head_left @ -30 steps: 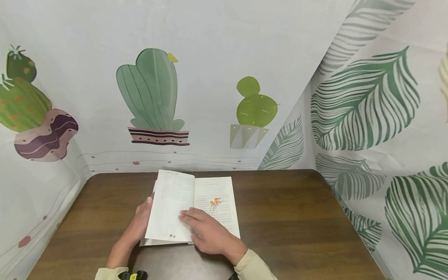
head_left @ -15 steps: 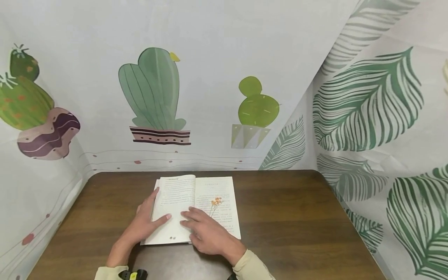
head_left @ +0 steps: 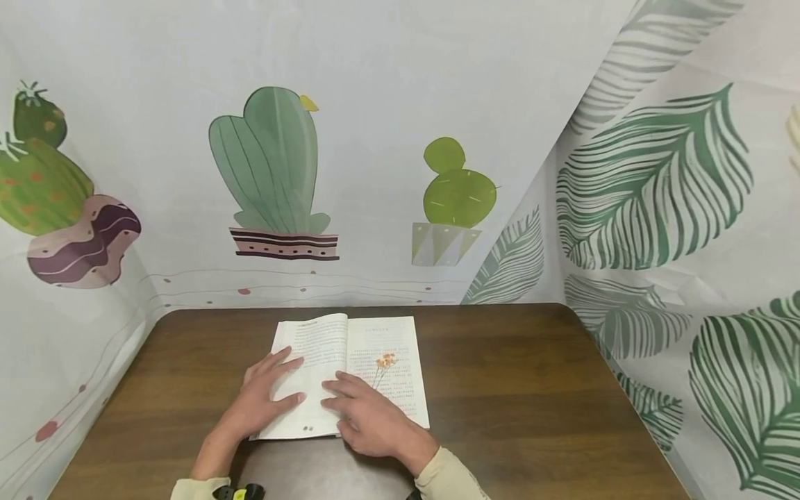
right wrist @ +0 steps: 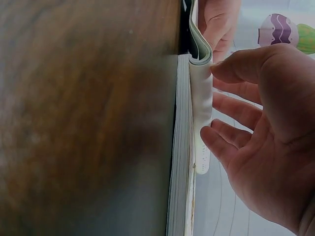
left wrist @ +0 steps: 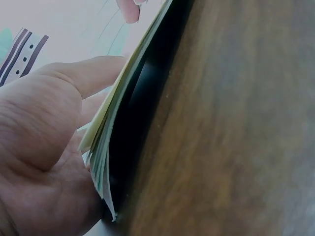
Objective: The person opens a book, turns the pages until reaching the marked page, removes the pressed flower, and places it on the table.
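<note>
An open book [head_left: 321, 413] lies on the table, its left page printed at the top. Small orange flowers [head_left: 385, 360] on thin stems lie or are printed on the right page; I cannot tell which. My left hand [head_left: 253, 399] rests on the left page with fingers spread and thumb pointing inward. In the left wrist view that hand [left wrist: 44, 118] lies over the pages' outer edges [left wrist: 101, 157]. My right hand [head_left: 378, 420] lies by the fold, fingertips on the left page. Seen from the right wrist, its fingers touch the curved pages [right wrist: 201, 88] beside the thicker stack [right wrist: 179, 147].
The brown wooden table [head_left: 519, 403] extends on both sides of the book. Behind it hangs a white wall covering [head_left: 375, 104] with cactus and leaf prints. A black and yellow strap [head_left: 239, 492] sits at my left wrist.
The left page, raised earlier, now lies flatter. My left hand has come from behind its outer edge onto the page, then slid slightly downward. The right hand has barely moved.
</note>
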Demonstrator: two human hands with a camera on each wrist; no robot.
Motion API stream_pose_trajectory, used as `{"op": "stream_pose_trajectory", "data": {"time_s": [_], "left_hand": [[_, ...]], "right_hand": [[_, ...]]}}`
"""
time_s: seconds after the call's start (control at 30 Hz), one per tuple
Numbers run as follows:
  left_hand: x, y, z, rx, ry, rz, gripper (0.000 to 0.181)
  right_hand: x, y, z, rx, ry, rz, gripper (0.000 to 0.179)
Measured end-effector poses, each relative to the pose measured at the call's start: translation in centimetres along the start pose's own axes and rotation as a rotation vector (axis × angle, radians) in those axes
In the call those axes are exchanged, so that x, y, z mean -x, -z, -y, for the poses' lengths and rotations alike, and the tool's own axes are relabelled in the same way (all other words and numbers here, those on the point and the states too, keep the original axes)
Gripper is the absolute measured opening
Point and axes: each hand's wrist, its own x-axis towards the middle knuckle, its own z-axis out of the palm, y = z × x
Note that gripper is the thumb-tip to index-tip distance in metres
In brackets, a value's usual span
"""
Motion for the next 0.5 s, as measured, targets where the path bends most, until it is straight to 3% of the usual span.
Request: {"op": "stream_pose_trajectory", "data": {"time_s": [0.5], "left_hand": [[0.11,0.15,-0.5,0.017,0.006,-0.006,0.065]], "right_hand": [[0.09,0.24,0.04,-0.002,-0.019,-0.01,0.037]]}}
